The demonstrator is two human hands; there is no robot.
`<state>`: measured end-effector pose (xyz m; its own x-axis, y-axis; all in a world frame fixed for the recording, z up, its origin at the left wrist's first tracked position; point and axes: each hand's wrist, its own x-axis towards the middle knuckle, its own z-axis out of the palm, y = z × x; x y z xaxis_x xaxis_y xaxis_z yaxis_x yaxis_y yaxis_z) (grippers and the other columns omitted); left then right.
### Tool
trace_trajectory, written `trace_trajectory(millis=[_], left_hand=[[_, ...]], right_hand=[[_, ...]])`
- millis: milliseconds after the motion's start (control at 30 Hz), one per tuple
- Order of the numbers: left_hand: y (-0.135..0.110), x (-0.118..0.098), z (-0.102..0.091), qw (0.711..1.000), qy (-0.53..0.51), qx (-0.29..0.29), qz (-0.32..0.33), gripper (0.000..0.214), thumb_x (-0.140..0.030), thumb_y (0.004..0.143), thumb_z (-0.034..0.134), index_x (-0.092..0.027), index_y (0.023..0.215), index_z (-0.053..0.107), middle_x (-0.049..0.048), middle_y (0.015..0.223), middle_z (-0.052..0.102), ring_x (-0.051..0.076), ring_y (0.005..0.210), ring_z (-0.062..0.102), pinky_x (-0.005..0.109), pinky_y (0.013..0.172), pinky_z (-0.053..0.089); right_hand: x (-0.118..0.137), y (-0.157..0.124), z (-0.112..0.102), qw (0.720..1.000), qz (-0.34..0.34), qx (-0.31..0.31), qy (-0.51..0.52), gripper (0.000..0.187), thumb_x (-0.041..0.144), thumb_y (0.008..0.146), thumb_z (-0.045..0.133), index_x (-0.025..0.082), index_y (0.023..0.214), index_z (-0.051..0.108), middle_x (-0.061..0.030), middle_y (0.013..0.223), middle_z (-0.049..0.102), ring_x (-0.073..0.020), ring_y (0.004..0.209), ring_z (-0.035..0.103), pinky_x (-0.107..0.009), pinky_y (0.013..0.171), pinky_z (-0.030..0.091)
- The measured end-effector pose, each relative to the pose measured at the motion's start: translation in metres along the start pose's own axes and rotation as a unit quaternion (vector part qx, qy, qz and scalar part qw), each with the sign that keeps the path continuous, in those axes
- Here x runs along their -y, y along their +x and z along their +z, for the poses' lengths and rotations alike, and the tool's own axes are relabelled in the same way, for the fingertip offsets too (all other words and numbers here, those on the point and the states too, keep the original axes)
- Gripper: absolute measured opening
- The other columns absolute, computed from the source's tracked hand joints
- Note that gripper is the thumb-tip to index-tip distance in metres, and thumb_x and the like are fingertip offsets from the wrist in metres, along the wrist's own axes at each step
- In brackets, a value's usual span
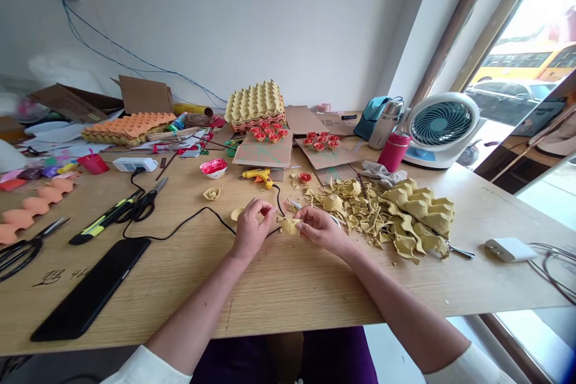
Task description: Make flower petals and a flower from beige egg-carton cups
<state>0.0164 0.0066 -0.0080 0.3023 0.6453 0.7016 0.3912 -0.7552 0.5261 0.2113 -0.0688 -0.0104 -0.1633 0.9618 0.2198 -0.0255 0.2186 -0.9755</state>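
Both my hands meet over the middle of the wooden table (288,288). My left hand (250,229) is curled, its fingertips pinching a small yellow egg-carton piece (290,226). My right hand (320,229) grips the same piece from the right, and a thin metal tool (294,204) pokes out beside its fingers. A heap of yellow carton scraps and cut cups (391,216) lies just right of my right hand. A finished yellow paper rose (212,193) sits ahead to the left. A yellow glue gun (258,176) lies ahead with its black cord running past my left hand.
Red paper roses (269,131) rest on cardboard sheets at the back. Stacked egg trays (255,103), an orange tray (130,126), a bowl of red paint (213,167), scissors (144,204), a long black object (90,297), a desk fan (441,129) and a pink bottle (393,150) stand around.
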Motion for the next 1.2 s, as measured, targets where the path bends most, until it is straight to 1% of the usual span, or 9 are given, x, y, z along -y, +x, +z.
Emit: trace_trajectory(millis=[133, 333, 433, 567, 767, 900, 967, 1100, 1200], left_hand=[[0.0, 0.0, 0.002, 0.998, -0.044, 0.049, -0.006, 0.027, -0.017, 0.095, 0.048, -0.02, 0.116, 0.065, 0.0059, 0.099, 0.068, 0.017, 0.09, 0.065, 0.027, 0.078, 0.051], [-0.006, -0.014, -0.001, 0.966, -0.183, 0.168, -0.073, 0.033, -0.034, 0.095, 0.056, -0.021, 0.125, 0.06, 0.0095, 0.119, 0.068, 0.02, 0.103, 0.067, 0.029, 0.082, 0.055], [-0.008, -0.017, 0.002, 0.947, -0.237, 0.196, -0.096, 0.037, -0.035, 0.095, 0.057, -0.02, 0.128, 0.056, 0.0103, 0.124, 0.066, 0.02, 0.103, 0.068, 0.03, 0.085, 0.057], [-0.009, -0.018, 0.005, 0.956, -0.225, 0.172, -0.075, 0.027, -0.03, 0.093, 0.059, -0.019, 0.118, 0.061, 0.0099, 0.12, 0.066, 0.018, 0.096, 0.069, 0.029, 0.083, 0.058], [-0.014, -0.02, 0.005, 0.984, -0.1, 0.145, 0.024, 0.026, -0.018, 0.089, 0.062, -0.022, 0.114, 0.064, 0.0065, 0.107, 0.063, 0.016, 0.088, 0.063, 0.027, 0.074, 0.056], [-0.016, -0.023, 0.001, 0.986, -0.044, 0.15, 0.054, 0.034, -0.02, 0.089, 0.064, -0.022, 0.122, 0.058, 0.0066, 0.108, 0.064, 0.017, 0.09, 0.062, 0.03, 0.078, 0.055], [-0.015, -0.025, -0.002, 0.989, -0.027, 0.123, 0.08, 0.031, -0.019, 0.091, 0.062, -0.022, 0.122, 0.058, 0.0066, 0.107, 0.065, 0.018, 0.091, 0.061, 0.031, 0.081, 0.054], [-0.012, -0.027, -0.007, 0.984, 0.036, 0.061, 0.161, 0.017, -0.014, 0.093, 0.059, -0.021, 0.107, 0.064, 0.0047, 0.095, 0.066, 0.019, 0.091, 0.06, 0.033, 0.083, 0.052], [-0.01, -0.029, -0.009, 0.974, 0.084, 0.05, 0.204, 0.01, -0.014, 0.091, 0.062, -0.02, 0.097, 0.066, 0.0041, 0.089, 0.066, 0.019, 0.084, 0.059, 0.032, 0.077, 0.05]], right_hand=[[-0.002, 0.002, -0.002, 1.0, -0.015, 0.001, 0.013, 0.045, 0.062, 0.08, 0.071, 0.02, 0.087, 0.053, 0.0039, 0.07, 0.055, -0.0093, 0.058, 0.048, -0.025, 0.058, 0.04], [-0.005, 0.003, -0.003, 0.999, -0.02, 0.0, 0.042, 0.046, 0.062, 0.081, 0.07, 0.022, 0.089, 0.049, 0.0006, 0.08, 0.06, -0.0134, 0.073, 0.059, -0.026, 0.065, 0.045], [-0.006, 0.002, -0.002, 0.999, -0.012, 0.011, 0.048, 0.044, 0.061, 0.083, 0.069, 0.022, 0.09, 0.049, 0.0, 0.082, 0.062, -0.0144, 0.076, 0.062, -0.027, 0.069, 0.047], [-0.008, 0.0, -0.001, 0.999, -0.005, 0.014, 0.044, 0.044, 0.059, 0.082, 0.071, 0.022, 0.093, 0.051, 0.0005, 0.087, 0.061, -0.0135, 0.074, 0.063, -0.027, 0.07, 0.049], [-0.011, 0.001, 0.002, 1.0, -0.005, 0.012, 0.02, 0.046, 0.061, 0.079, 0.071, 0.022, 0.096, 0.054, 0.001, 0.088, 0.061, -0.0112, 0.065, 0.06, -0.026, 0.063, 0.05], [-0.007, 0.001, 0.002, 1.0, -0.006, 0.006, 0.007, 0.046, 0.064, 0.081, 0.069, 0.02, 0.089, 0.056, 0.0014, 0.082, 0.059, -0.01, 0.063, 0.056, -0.026, 0.062, 0.048], [-0.005, 0.0, 0.001, 1.0, -0.004, 0.0, -0.001, 0.045, 0.063, 0.082, 0.068, 0.02, 0.088, 0.056, 0.002, 0.078, 0.057, -0.0095, 0.062, 0.053, -0.025, 0.061, 0.046], [-0.002, -0.001, 0.0, 1.0, 0.006, -0.001, -0.018, 0.044, 0.062, 0.083, 0.067, 0.019, 0.087, 0.057, 0.0036, 0.069, 0.055, -0.0095, 0.059, 0.05, -0.023, 0.057, 0.041], [-0.003, -0.001, 0.001, 1.0, 0.013, 0.004, -0.028, 0.046, 0.064, 0.082, 0.067, 0.019, 0.086, 0.058, 0.0044, 0.067, 0.053, -0.009, 0.056, 0.049, -0.023, 0.054, 0.039]])
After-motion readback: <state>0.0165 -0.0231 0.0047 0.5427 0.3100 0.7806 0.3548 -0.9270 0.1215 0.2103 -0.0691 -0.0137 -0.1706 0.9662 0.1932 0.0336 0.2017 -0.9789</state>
